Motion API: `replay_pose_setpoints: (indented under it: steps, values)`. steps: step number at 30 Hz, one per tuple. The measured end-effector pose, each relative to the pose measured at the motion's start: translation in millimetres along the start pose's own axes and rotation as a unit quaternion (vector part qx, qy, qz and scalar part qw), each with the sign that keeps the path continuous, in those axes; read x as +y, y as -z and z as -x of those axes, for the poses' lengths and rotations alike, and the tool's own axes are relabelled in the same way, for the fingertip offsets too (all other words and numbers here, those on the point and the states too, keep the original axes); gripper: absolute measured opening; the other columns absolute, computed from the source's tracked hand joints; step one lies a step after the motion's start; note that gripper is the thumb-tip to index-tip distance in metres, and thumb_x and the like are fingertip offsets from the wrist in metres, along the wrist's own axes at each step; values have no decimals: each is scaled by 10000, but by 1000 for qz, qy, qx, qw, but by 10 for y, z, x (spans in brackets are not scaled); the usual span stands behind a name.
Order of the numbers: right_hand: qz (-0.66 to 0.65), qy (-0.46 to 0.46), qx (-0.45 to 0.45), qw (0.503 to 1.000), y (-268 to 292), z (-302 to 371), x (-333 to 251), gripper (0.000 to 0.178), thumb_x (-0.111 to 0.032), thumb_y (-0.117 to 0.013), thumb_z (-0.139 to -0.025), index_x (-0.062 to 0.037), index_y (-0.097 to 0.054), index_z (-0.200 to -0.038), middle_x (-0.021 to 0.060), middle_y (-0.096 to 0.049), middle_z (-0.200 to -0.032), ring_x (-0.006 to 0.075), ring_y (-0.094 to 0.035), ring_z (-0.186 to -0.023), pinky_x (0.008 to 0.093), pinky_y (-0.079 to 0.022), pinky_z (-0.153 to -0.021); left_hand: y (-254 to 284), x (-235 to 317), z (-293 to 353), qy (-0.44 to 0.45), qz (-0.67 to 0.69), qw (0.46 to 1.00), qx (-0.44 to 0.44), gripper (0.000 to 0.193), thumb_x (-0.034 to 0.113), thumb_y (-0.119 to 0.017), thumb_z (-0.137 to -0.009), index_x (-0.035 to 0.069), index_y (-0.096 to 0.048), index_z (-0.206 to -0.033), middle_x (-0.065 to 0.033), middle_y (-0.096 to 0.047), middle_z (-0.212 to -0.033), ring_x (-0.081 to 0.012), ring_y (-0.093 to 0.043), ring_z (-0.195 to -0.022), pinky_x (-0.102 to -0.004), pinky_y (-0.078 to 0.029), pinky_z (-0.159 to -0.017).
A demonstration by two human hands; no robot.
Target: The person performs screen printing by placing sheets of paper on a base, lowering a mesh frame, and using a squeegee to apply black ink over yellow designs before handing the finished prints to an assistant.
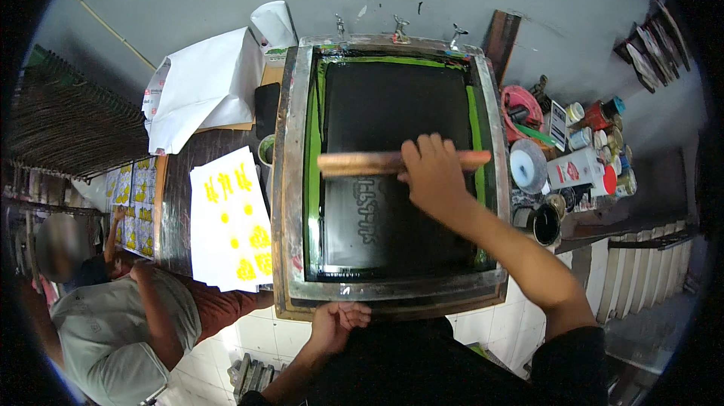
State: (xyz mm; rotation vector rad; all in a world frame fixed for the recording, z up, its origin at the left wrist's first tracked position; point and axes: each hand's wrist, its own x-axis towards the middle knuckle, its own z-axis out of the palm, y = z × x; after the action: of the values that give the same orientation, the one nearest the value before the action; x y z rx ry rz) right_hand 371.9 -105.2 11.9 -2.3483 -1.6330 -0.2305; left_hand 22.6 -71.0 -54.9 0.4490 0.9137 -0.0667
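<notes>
A screen-printing frame (292, 179) with a metal border lies in front of me, its mesh spread with black ink (396, 104). Across the mesh runs a long squeegee (362, 162) with a wooden handle. My right hand (435, 176) is closed round this handle, right of its middle. Dark lettering shows faintly through the ink on the near side of the squeegee. At the frame's near edge, my left hand (339, 325) has its fingers curled against the wooden base (422, 309). Whether anything is inside those fingers is hidden.
White sheets with yellow prints (230, 217) lie at left, below a large white paper stack (204, 89). Ink pots, including an open black one (544, 223), and a pink basin (520, 108) crowd the right. A seated person (121, 323) is at lower left.
</notes>
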Motion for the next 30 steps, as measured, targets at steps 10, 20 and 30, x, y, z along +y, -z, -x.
replay_pose_setpoints:
  steps: [10, 20, 30]
  values:
    - [52, 27, 59, 997, -282, -1511, 1003, 509, -219, -841, -777, -15, -541, -1133, 184, -622, -1043, 388, -595, -1026, 500, -432, -856, -30, -46, 133, -41, -44, 998, 12, 269, 139, -500, -934, -69, -670, -951, -232, -708, -946, -327, -670, -805, -440, -541, -785]
    - [-11, -39, -88, 995, -44, -1936, 1279, 393, -266, -684, -942, 3, -576, -1207, 236, -659, -1227, 406, -605, -1185, 536, -421, -993, -7, -59, 75, -89, 67, 990, -83, 354, 174, -509, -972, -134, -683, -963, -264, -737, -935, -339, -734, -811, -416, -589, -761]
    - [23, -29, -36, 999, -133, -1044, 712, 355, -255, -702, -913, -18, -579, -1146, 198, -680, -1118, 390, -631, -1095, 508, -446, -934, 24, -37, 44, -102, 17, 991, -85, 358, 168, -508, -961, -125, -709, -925, -240, -744, -919, -304, -730, -783, -391, -597, -744]
